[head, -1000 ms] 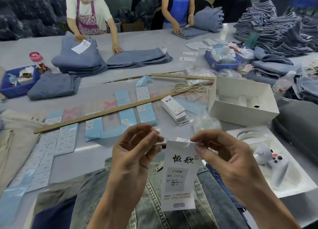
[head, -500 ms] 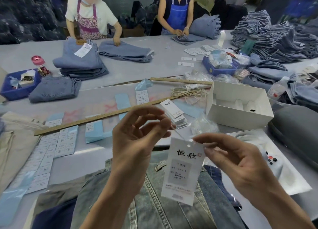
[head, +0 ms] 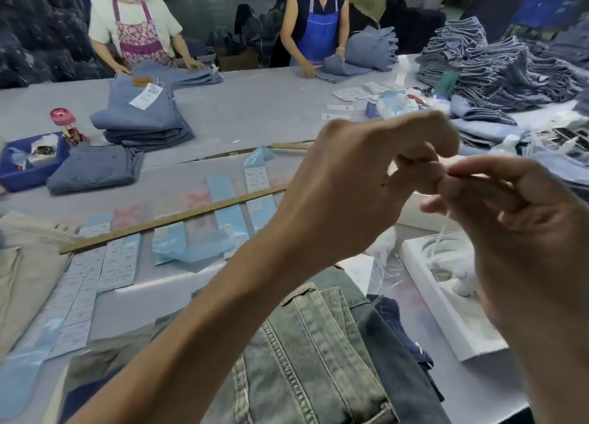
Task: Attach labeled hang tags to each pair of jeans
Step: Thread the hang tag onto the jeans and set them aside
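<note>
Nearest: washed grey-green jeans [head: 306, 360] flat on the table edge, long axis running toward the camera, waistband end away. Both hands raised above them, close to the lens. Left hand [head: 360, 187] curled, fingertips meeting the right hand [head: 516, 232], fingers also curled; they pinch a thin white string [head: 441, 232] hanging down between them. Hang tag itself hidden behind the hands, can't tell its orientation. Beyond: wooden ruler [head: 172, 219] lying diagonal, sticker sheets [head: 105, 261], folded blue jeans stack [head: 143, 117] carrying a white tag.
</note>
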